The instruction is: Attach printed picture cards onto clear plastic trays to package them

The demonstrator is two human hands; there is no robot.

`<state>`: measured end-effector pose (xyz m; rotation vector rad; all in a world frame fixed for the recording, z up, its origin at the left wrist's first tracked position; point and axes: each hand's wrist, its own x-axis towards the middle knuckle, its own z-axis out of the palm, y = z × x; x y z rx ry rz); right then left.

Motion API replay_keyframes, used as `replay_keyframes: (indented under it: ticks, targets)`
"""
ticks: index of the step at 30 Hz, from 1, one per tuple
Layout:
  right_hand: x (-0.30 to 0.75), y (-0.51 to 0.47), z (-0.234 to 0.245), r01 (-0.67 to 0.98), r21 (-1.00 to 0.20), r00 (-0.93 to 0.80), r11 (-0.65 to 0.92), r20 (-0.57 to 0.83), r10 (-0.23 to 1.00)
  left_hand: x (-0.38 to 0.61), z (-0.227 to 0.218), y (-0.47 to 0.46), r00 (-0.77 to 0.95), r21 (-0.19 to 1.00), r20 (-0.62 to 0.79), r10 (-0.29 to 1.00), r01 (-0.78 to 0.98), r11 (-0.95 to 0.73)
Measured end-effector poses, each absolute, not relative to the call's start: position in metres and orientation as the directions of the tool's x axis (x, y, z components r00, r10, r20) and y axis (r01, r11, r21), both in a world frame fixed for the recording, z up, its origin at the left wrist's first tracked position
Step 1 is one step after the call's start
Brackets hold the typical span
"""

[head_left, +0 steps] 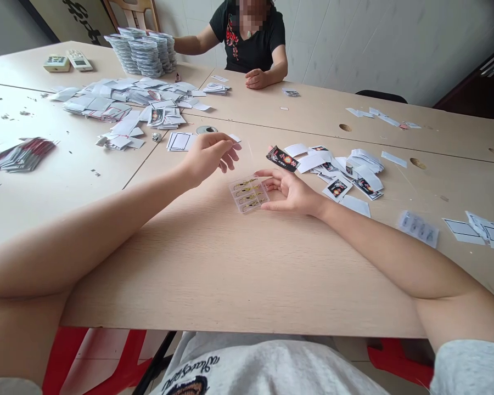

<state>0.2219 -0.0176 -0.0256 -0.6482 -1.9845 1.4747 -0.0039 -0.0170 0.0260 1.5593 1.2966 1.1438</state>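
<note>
My right hand (290, 192) grips a small clear plastic case (249, 195) by its right side, thumb in front and fingers behind. Rows of gold-coloured metal pieces, which look like fishing hooks, lie in its compartments. My left hand (214, 156) hovers up and left of the case, its fingers curled. A small white slip (234, 139) shows at its fingertips and appears pinched there. Just behind my right fingers is a black printed card (282, 159), touching a pile of white and printed cards (337, 170). A round roll (206, 130) sits behind my left hand.
Loose paper cards (119, 99) cover the table's left middle. Behind them rise stacks of packed cases (142, 52), with a co-worker's arm (197, 44) reaching to them. Another clear case (419, 229) lies right, near more cards (477, 230). The table edge (247, 332) is close to my body.
</note>
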Motion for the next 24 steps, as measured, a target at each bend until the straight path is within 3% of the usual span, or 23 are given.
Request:
replay_keyframes:
  ticks: [7,12,24]
  targets:
    - [0.214,-0.022,-0.02,-0.03,-0.993,-0.504,0.11,0.11,0.857,0.002,0.024,-0.022,0.133,0.988,0.109,0.985,0.097,-0.123]
    - [0.213,-0.03,-0.015,-0.085,-0.996,-0.515,-0.007,0.038,0.857,0.008,0.025,-0.029,0.215,0.995,0.085,0.973,0.038,-0.096]
    - [0.213,-0.034,-0.015,-0.07,-0.997,-0.576,-0.044,0.004,0.817,0.011,0.022,-0.031,0.267,0.999,-0.004,0.964,-0.039,0.016]
